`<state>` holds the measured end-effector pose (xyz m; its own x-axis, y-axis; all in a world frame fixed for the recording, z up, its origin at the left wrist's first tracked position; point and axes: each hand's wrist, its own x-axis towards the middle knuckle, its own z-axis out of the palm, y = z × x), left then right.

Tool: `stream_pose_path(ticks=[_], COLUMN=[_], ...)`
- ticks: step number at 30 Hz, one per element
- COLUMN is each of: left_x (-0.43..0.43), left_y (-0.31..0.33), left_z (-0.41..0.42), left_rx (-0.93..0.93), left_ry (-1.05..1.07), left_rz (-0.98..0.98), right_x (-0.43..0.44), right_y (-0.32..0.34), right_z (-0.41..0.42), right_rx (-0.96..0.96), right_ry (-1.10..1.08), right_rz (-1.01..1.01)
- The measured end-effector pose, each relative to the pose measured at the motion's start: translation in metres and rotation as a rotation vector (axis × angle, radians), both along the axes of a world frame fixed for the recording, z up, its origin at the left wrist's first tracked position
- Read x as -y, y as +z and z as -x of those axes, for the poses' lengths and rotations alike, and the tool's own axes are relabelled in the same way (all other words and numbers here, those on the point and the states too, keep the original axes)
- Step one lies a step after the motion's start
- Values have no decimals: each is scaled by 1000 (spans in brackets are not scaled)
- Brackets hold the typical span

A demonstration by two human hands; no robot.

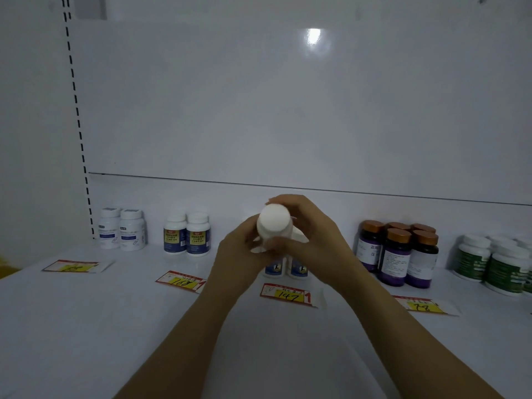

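both hands curl around a white bottle [273,223], left hand [239,249] and right hand [313,234] gripping its sides, cap toward the camera, above a white shelf [86,326]; two blue-labelled bottles [285,267] stand just behind the hands.

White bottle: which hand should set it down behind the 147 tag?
Right, probably: the right hand wraps the white bottle, fingers behind it and thumb across the front, while the left hand only pinches its lower left side.
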<state>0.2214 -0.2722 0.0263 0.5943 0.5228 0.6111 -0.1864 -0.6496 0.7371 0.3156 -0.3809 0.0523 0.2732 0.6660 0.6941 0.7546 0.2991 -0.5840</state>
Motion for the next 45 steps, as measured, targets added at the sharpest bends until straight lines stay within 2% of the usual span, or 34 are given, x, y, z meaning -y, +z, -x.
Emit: stream_pose_path(ticks=[3, 9, 12, 15, 20, 25, 29, 31, 40, 45], left_x=[10, 14, 16, 15, 14, 12, 12, 13, 12, 10], left_y=[10, 14, 15, 16, 15, 13, 10, 11, 5, 0], left_z=[12, 15, 18, 19, 18, 15, 14, 15, 15, 13], left_rx=[-137, -296, -369, -390, -370, -279, -263, -240, -86, -100], left_ry=[-262, -463, -505, -514, -525, -520, -414, -367, -269, -195], left_rz=[240, 748, 871, 932, 898, 776, 459, 370, 263, 203], right_x=[9, 7, 5, 6, 5, 8, 11, 13, 21, 22], right_y=[7, 6, 2, -1, 1, 6, 10, 12, 19, 19], right_z=[-8, -15, -17, -19, -21, -18, -14, -12, -7, -7], right_rx=[-333, -537, -702, -774, -758, -569, -433, -395, -270, -187], right_ry=[21, -130, -106, -75, -84, -115, -128, -125, 25, -24], right_rz=[53, 288, 404, 437, 407, 271, 168, 128, 108, 163])
